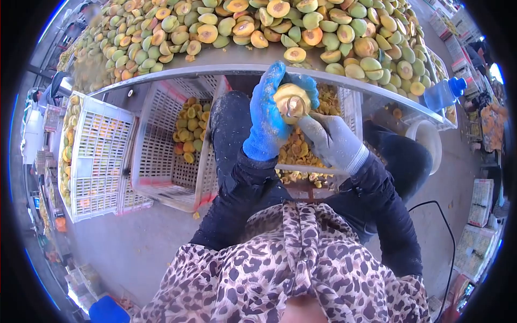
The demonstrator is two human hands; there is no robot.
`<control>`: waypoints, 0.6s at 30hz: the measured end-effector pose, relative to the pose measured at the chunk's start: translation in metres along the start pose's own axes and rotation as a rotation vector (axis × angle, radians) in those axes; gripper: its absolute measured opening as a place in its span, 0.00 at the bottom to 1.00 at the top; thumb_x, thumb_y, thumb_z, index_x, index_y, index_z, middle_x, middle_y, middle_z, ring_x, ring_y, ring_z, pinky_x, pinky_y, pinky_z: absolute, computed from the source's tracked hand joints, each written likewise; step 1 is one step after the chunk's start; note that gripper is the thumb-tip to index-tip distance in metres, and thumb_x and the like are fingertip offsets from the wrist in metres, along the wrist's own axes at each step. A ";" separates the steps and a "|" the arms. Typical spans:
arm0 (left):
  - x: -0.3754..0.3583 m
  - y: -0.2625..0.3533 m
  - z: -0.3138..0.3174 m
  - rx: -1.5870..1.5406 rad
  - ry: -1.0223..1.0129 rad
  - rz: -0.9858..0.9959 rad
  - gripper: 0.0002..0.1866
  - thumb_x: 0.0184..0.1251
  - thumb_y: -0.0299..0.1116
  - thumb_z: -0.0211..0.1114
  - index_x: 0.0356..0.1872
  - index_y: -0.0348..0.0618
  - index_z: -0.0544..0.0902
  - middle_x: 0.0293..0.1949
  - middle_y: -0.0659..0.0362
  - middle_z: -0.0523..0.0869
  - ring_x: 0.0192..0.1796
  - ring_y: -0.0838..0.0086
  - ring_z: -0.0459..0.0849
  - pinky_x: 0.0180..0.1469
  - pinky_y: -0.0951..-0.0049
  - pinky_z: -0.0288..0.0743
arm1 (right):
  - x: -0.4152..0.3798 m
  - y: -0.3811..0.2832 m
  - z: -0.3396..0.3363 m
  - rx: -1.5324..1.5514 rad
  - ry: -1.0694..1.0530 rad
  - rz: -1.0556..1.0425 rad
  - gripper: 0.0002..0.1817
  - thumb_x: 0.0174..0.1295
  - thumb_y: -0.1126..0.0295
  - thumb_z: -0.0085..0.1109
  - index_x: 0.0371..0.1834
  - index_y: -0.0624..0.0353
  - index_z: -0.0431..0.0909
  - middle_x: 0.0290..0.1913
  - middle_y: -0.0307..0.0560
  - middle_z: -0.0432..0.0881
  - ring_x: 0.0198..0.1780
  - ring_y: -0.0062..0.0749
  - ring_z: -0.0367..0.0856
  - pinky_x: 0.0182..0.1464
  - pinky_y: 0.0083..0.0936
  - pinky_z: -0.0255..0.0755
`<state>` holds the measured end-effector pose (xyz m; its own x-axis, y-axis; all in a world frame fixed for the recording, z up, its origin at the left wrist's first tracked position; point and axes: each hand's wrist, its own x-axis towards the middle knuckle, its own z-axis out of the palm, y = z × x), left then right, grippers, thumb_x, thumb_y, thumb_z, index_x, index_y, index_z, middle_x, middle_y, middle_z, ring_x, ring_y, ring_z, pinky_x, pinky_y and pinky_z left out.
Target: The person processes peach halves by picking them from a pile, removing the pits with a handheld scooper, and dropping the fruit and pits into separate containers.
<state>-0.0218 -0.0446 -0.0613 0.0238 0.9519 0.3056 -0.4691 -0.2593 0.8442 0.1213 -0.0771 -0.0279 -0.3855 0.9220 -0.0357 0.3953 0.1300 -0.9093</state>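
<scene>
1. My left hand (266,116), blue glove, is closed around a cut stone fruit (292,102), cut face up; fruit sits just off the near edge of the metal table (215,57), above the crate of scraps (350,110) between my knees
2. My right hand (336,141), grey glove, is curled with fingertips at the fruit's lower right side; can't tell if it grips a tool
3. Main risk, my guess: wet flesh slips in the glove under a sideways push, fruit drops among the scraps
4. If there's a blade in there, fingers look too close; a skid off the stone could nick the blue glove
5. Pressing too hard might crush or tear the soft flesh
6. Loose half (294,54) lies near the table's near edge; a knuckle bump could roll it over
7. Heap of halves (334,32) could slide toward that edge if nudged
8. Plastic bottle (442,97) by the table's near right corner could tip if my right elbow swings wide
9. Black cord (451,231) on the floor at my right, possible foot snag
</scene>
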 end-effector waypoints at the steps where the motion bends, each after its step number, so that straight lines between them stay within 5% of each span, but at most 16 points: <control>1: -0.002 -0.002 0.002 -0.007 0.000 -0.002 0.23 0.72 0.46 0.50 0.45 0.31 0.76 0.33 0.49 0.84 0.34 0.65 0.84 0.39 0.68 0.80 | -0.003 -0.004 -0.004 0.029 -0.083 0.081 0.20 0.70 0.57 0.50 0.38 0.68 0.78 0.25 0.63 0.79 0.29 0.53 0.81 0.33 0.37 0.72; 4: -0.005 0.000 0.014 0.070 -0.030 0.112 0.23 0.71 0.48 0.54 0.45 0.31 0.76 0.33 0.50 0.84 0.34 0.65 0.84 0.40 0.68 0.80 | -0.009 0.018 0.007 -0.138 0.146 -0.145 0.20 0.70 0.58 0.50 0.38 0.69 0.78 0.27 0.62 0.80 0.31 0.51 0.82 0.34 0.35 0.72; 6: -0.002 0.008 0.025 -0.153 0.009 0.072 0.24 0.70 0.49 0.56 0.44 0.32 0.76 0.33 0.51 0.84 0.34 0.64 0.84 0.40 0.67 0.80 | -0.013 0.006 0.003 -0.014 0.144 -0.117 0.20 0.70 0.58 0.50 0.39 0.69 0.78 0.27 0.62 0.80 0.31 0.50 0.83 0.34 0.34 0.72; 7: -0.001 0.012 0.032 -0.472 0.134 -0.119 0.21 0.71 0.47 0.55 0.43 0.33 0.76 0.33 0.51 0.84 0.34 0.64 0.83 0.40 0.68 0.80 | -0.015 0.001 0.002 0.115 0.136 -0.089 0.20 0.70 0.59 0.50 0.39 0.69 0.78 0.28 0.61 0.81 0.31 0.50 0.83 0.34 0.34 0.72; 11: -0.010 -0.001 0.030 -0.133 0.188 0.062 0.22 0.74 0.46 0.50 0.50 0.33 0.73 0.41 0.49 0.84 0.35 0.67 0.83 0.40 0.66 0.80 | -0.017 -0.003 -0.001 -0.020 0.123 -0.020 0.19 0.70 0.59 0.50 0.37 0.67 0.79 0.28 0.58 0.81 0.28 0.49 0.81 0.33 0.35 0.73; 13: -0.010 0.007 0.018 -0.008 -0.113 0.072 0.20 0.73 0.42 0.52 0.50 0.32 0.73 0.41 0.50 0.83 0.35 0.69 0.83 0.40 0.68 0.79 | -0.021 0.004 0.002 -0.036 0.112 -0.124 0.17 0.68 0.59 0.53 0.44 0.64 0.78 0.24 0.54 0.80 0.25 0.46 0.80 0.30 0.37 0.72; 14: -0.015 0.000 0.017 0.034 -0.048 0.105 0.18 0.71 0.38 0.54 0.50 0.32 0.73 0.40 0.50 0.82 0.35 0.69 0.82 0.39 0.69 0.78 | -0.024 0.029 0.005 -0.765 0.130 -0.523 0.20 0.63 0.59 0.56 0.53 0.59 0.74 0.23 0.50 0.77 0.22 0.45 0.78 0.26 0.37 0.72; 15: -0.020 -0.014 0.002 0.008 -0.036 -0.040 0.15 0.69 0.38 0.57 0.44 0.33 0.75 0.38 0.50 0.82 0.36 0.69 0.81 0.39 0.70 0.78 | -0.025 0.042 0.009 -0.759 0.208 -0.668 0.26 0.58 0.57 0.58 0.59 0.55 0.69 0.23 0.50 0.75 0.20 0.48 0.76 0.26 0.39 0.72; 16: -0.008 0.002 0.010 -0.241 -0.168 -0.222 0.13 0.68 0.39 0.57 0.39 0.37 0.74 0.35 0.51 0.81 0.36 0.70 0.80 0.37 0.72 0.77 | -0.025 0.042 0.007 -0.709 -0.061 -0.406 0.28 0.58 0.54 0.59 0.59 0.54 0.69 0.23 0.53 0.74 0.23 0.49 0.77 0.30 0.42 0.73; 17: -0.015 0.002 0.013 0.037 -0.194 -0.065 0.15 0.69 0.43 0.56 0.36 0.38 0.73 0.34 0.52 0.81 0.34 0.71 0.79 0.35 0.73 0.76 | -0.027 0.040 0.001 -0.582 -0.114 -0.394 0.23 0.62 0.52 0.56 0.52 0.58 0.75 0.26 0.58 0.78 0.31 0.52 0.81 0.36 0.44 0.73; 18: -0.012 0.012 0.022 0.137 -0.230 -0.070 0.16 0.71 0.43 0.55 0.36 0.37 0.74 0.31 0.53 0.81 0.32 0.73 0.78 0.32 0.74 0.76 | -0.031 0.022 -0.003 -0.067 -0.087 0.088 0.22 0.67 0.52 0.50 0.44 0.63 0.79 0.31 0.60 0.82 0.37 0.52 0.82 0.40 0.41 0.73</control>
<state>-0.0087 -0.0631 -0.0456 0.2596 0.9101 0.3230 -0.3354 -0.2287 0.9139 0.1442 -0.1018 -0.0451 -0.4168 0.8961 -0.1525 0.4840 0.0768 -0.8717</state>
